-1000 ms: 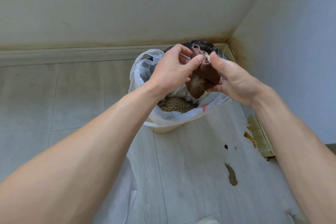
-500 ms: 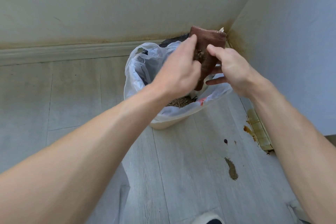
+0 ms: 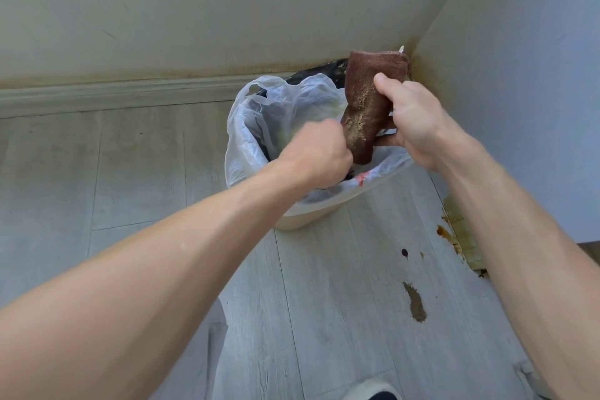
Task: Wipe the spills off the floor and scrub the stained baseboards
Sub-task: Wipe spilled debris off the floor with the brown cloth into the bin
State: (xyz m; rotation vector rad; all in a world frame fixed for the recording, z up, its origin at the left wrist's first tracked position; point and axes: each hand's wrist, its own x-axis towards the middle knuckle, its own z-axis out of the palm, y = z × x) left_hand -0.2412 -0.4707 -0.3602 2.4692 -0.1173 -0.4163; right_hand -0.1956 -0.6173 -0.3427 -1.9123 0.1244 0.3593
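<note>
while floor (image 3: 324, 318) near feet lies open, brown spill (image 3: 415, 301) waits right, by stained baseboard (image 3: 461, 237). left hand (image 3: 311, 149) blurred at cloth's lower end, grip cannot tell. right hand (image 3: 412, 117) grips brown cloth (image 3: 367, 107) over lined bin (image 3: 292, 140), likely so crumbs drop inside. corner tight behind.

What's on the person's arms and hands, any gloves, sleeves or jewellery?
Nothing worn. The left hand and the right hand are bare, with no gloves, and no rings or watch show. Both forearms are bare right to the frame's bottom edge, with no sleeve in view. The left hand is motion-blurred, so fine marks cannot be made out.
</note>
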